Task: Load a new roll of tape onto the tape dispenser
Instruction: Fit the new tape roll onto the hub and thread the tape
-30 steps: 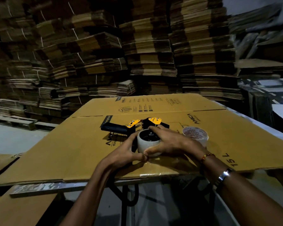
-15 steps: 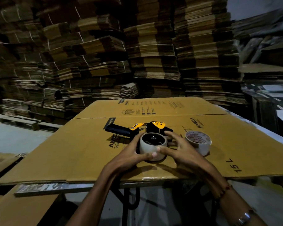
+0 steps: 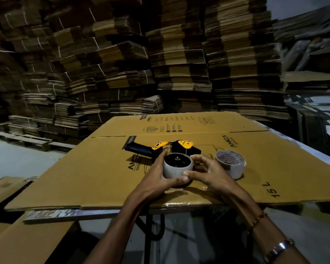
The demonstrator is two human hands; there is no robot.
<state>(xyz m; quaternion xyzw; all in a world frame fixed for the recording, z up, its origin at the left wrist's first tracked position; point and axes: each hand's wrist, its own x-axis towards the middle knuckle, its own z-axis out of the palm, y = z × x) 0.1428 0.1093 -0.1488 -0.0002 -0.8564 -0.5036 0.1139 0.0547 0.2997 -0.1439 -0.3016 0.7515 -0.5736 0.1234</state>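
A black and yellow tape dispenser (image 3: 179,146) lies on its side on a flattened cardboard box (image 3: 95,174), handle pointing left. A pale tape roll (image 3: 176,169) sits on the dispenser's black hub. My left hand (image 3: 158,178) curls round the roll's left and near side. My right hand (image 3: 210,174) grips its right side, thumb on the near wall and fingers behind. A second tape roll (image 3: 231,164) with a printed core stands on the cardboard just right of my right hand.
The cardboard sheet covers a table with black legs (image 3: 151,227). More flat cardboard (image 3: 27,242) lies low at the left. Tall stacks of bundled flattened cartons (image 3: 160,63) fill the background. A wooden pallet (image 3: 32,141) lies on the floor at the left.
My right hand came off the top of the roll and moved to its right side. The roll's black hub is now uncovered. My left hand stayed on the roll.
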